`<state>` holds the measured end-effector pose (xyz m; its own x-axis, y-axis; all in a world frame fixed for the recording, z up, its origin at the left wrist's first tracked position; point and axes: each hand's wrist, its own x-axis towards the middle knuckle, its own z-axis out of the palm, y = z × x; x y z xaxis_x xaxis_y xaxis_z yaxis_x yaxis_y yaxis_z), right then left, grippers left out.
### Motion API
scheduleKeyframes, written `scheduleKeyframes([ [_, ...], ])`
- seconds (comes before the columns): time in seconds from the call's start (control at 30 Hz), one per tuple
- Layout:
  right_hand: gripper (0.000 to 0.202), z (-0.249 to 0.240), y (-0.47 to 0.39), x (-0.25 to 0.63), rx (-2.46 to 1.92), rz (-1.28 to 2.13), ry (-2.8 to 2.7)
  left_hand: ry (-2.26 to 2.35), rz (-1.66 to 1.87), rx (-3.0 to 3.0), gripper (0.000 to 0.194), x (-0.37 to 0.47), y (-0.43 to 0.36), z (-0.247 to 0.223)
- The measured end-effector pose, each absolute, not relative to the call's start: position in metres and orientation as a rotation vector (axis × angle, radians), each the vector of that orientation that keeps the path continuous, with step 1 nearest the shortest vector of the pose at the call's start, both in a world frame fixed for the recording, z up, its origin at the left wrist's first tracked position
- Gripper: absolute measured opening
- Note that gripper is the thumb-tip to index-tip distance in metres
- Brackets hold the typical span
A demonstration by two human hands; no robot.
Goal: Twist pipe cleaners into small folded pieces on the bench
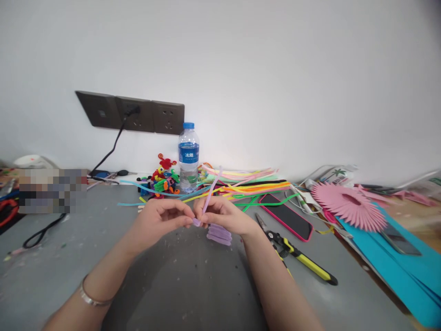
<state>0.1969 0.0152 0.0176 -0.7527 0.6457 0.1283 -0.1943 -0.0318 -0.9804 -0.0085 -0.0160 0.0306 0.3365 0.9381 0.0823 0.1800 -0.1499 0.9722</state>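
Note:
A light purple pipe cleaner (212, 189) is pinched between both of my hands, its long free end sticking up and its lower end bent. My left hand (161, 218) grips the bent end with thumb and fingertips. Close beside it, my right hand (225, 215) pinches the same pipe cleaner near the bend. Partly behind my right hand, a folded purple pipe cleaner piece (219, 235) lies on the grey table (172, 285). Yellow-and-black pliers (303, 262) rest to the right of my right forearm.
Behind my hands are a water bottle (189, 158), colourful pipe cleaner figures (165, 179) and a bundle of loose pipe cleaners (255, 187). At right lie a pink-cased phone (287, 217), a pink pleated paper fan (349, 207) and blue sheets (406, 280). A black cord (115, 145) hangs from the wall sockets.

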Motion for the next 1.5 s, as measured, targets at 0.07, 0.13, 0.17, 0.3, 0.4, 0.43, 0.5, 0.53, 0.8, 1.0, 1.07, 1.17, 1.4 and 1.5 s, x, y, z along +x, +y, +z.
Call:
scheduleKeyframes([
  [0.07, 0.025, 0.018, 0.015, 0.198, -0.473, 1.872, -1.681, 1.032, 0.925, 1.581, 0.014, -0.008, -0.016, 0.029],
  [0.13, 0.025, 0.017, 0.015, 0.198, -0.479, 1.896, -1.689, 1.021, 0.918, 1.592, 0.015, -0.009, -0.015, 0.027],
  [0.17, 0.024, 0.017, 0.015, 0.198, -0.484, 1.897, -1.686, 1.020, 0.919, 1.602, 0.015, -0.009, -0.015, 0.026],
  [0.3, 0.022, 0.015, 0.017, 0.195, -0.551, 1.796, -1.615, 1.051, 0.948, 1.607, 0.015, -0.012, -0.010, 0.026],
  [0.4, 0.021, 0.011, 0.020, 0.191, -0.593, 1.638, -1.516, 1.062, 0.886, 1.553, 0.028, -0.015, -0.006, 0.024],
  [0.43, 0.020, 0.009, 0.022, 0.191, -0.593, 1.584, -1.496, 1.066, 0.818, 1.540, 0.029, -0.016, -0.006, 0.022],
  [0.5, 0.018, 0.006, 0.024, 0.190, -0.586, 1.487, -1.493, 1.084, 0.633, 1.532, 0.026, -0.018, -0.006, 0.016],
  [0.53, 0.017, 0.004, 0.025, 0.190, -0.582, 1.451, -1.503, 1.093, 0.544, 1.540, 0.025, -0.019, -0.005, 0.012],
  [0.8, 0.004, 0.001, 0.025, 0.187, -0.547, 1.305, -1.659, 1.081, 0.818, 1.460, 0.029, -0.014, -0.005, 0.017],
  [1.0, 0.012, 0.000, 0.023, 0.183, -0.562, 1.327, -1.675, 1.008, 0.886, 1.270, 0.031, -0.007, -0.008, 0.020],
  [1.07, 0.014, 0.002, 0.021, 0.183, -0.569, 1.386, -1.641, 0.987, 0.880, 1.258, 0.030, -0.007, -0.008, 0.018],
  [1.17, 0.015, 0.006, 0.021, 0.184, -0.544, 1.431, -1.589, 0.973, 0.845, 1.236, 0.029, -0.007, -0.007, 0.018],
  [1.4, 0.018, 0.011, 0.020, 0.191, -0.451, 1.632, -1.668, 0.974, 0.535, 1.350, 0.026, -0.011, -0.012, 0.023],
  [1.5, 0.016, 0.012, 0.019, 0.193, -0.396, 1.762, -1.707, 0.943, 0.405, 1.437, 0.028, -0.011, -0.013, 0.021],
])
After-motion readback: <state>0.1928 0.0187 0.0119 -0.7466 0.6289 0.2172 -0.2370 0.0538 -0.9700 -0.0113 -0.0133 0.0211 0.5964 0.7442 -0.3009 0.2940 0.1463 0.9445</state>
